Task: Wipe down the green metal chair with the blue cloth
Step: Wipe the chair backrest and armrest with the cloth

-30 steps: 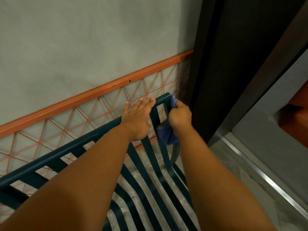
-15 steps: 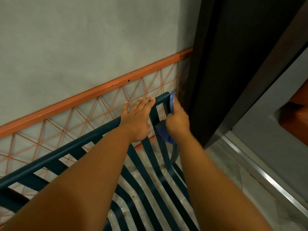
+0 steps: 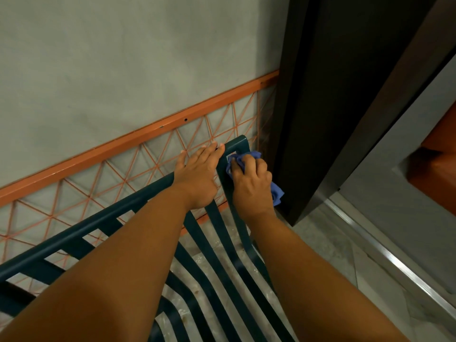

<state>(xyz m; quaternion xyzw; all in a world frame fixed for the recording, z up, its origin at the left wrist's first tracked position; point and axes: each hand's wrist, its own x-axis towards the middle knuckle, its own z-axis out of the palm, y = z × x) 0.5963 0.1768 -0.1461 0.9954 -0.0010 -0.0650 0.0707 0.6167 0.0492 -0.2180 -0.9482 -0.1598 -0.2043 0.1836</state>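
Observation:
The dark green metal chair (image 3: pixel 103 219) fills the lower half of the view, its slatted seat and backrest running from lower left up to a corner at centre. My left hand (image 3: pixel 197 176) lies flat with straight fingers over the top rail near that corner. My right hand (image 3: pixel 251 181) grips the bunched blue cloth (image 3: pixel 277 193) and presses it against the right end slat just below the corner. Part of the cloth hangs out to the right of the hand.
An orange wire-grid rail (image 3: pixel 138 137) runs along the grey wall just behind the chair. A dark door frame (image 3: pixel 320 107) stands close to the right of the chair corner. A metal floor threshold (image 3: pixel 385 257) crosses the lower right.
My right hand has turned and slid onto the front of the end slat, with the cloth now showing above and to the right of the fingers. My left hand stays on the rail.

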